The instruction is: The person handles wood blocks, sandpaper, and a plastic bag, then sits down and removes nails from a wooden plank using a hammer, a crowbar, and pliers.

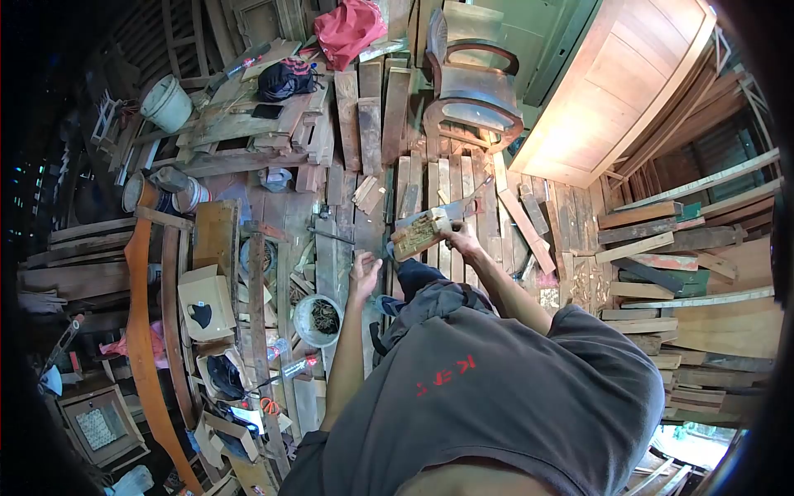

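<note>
A short, rough block of wood (418,235) with a worn, flaky face is gripped at its right end by my right hand (461,237). Just beyond the block lies a handsaw (451,210), its blade partly hidden behind the wood. My left hand (365,273) is raised to the left of the block, apart from it, with its fingers curled; whether they hold anything is too small to tell. A dark metal bar (332,236) lies on the planks beyond my left hand. Below and left of that hand sits a round tub (318,321) with dark bits inside.
Wooden planks (397,116) cover much of the floor. A wooden armchair (473,87) and a large door panel (616,91) stand ahead. Stacked timber (662,273) lines the right side. On the left are a cardboard box (206,302), a white bucket (166,105) and orange scissors (270,406).
</note>
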{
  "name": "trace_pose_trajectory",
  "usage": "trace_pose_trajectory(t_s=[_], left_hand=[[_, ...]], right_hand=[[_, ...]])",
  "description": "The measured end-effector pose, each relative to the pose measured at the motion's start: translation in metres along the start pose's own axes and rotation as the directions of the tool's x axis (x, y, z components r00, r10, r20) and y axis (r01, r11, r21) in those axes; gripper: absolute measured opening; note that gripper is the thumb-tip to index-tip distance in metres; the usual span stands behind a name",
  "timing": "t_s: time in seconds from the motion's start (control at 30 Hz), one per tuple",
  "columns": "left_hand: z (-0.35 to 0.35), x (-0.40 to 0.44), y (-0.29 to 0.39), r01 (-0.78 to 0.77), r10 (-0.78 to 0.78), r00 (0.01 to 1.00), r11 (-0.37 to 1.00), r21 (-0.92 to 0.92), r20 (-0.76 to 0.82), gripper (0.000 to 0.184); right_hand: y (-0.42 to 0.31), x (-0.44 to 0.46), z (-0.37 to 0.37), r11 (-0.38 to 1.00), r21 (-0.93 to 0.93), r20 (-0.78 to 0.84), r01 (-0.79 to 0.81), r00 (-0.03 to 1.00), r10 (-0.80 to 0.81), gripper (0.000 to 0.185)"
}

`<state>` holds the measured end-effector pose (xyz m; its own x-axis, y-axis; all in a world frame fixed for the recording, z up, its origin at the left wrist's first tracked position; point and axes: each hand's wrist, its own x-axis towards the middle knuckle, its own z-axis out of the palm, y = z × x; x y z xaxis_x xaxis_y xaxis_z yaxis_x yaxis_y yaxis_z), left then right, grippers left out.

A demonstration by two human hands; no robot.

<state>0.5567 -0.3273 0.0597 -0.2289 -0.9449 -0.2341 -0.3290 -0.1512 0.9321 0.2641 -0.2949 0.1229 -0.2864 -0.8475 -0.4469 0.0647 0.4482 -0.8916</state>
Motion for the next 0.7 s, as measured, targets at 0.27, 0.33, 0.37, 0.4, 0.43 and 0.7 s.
trace_pose_trajectory(t_s=[0.27, 0.33, 0.37, 0.4, 0.43, 0.7], left_hand=[[-0.011, -0.01, 0.006, 0.097, -0.095, 0.995, 0.989, -0.108, 0.025, 0.036], [-0.014, -0.011, 0.004, 0.09, -0.09, 0.996, 0.995, -0.051, 0.007, 0.036], [-0.016, -0.01, 0.002, 0.085, -0.085, 0.996, 0.995, -0.059, 0.0, 0.036], [-0.018, -0.009, -0.004, 0.082, -0.082, 0.997, 0.994, -0.069, -0.008, 0.036], [-0.02, -0.011, -0.006, 0.079, -0.08, 0.997, 0.994, -0.078, -0.015, 0.036], [-0.035, -0.008, -0.027, 0.045, -0.044, 0.997, 0.999, 0.013, -0.068, 0.031]], right_hand=[[-0.009, 0.002, -0.001, 0.961, 0.146, -0.131, -0.237, 0.958, 0.256, 0.026], [-0.002, 0.006, -0.004, 0.934, 0.231, -0.112, -0.274, 0.946, 0.305, 0.028], [0.006, 0.013, -0.007, 0.925, 0.239, -0.109, -0.296, 0.938, 0.329, 0.032], [0.006, 0.015, -0.005, 0.914, 0.257, -0.118, -0.314, 0.928, 0.352, 0.034], [0.007, 0.016, -0.003, 0.902, 0.274, -0.127, -0.333, 0.917, 0.377, 0.036], [0.004, 0.043, 0.02, 0.932, 0.22, 0.025, -0.287, 0.957, 0.288, 0.028]])
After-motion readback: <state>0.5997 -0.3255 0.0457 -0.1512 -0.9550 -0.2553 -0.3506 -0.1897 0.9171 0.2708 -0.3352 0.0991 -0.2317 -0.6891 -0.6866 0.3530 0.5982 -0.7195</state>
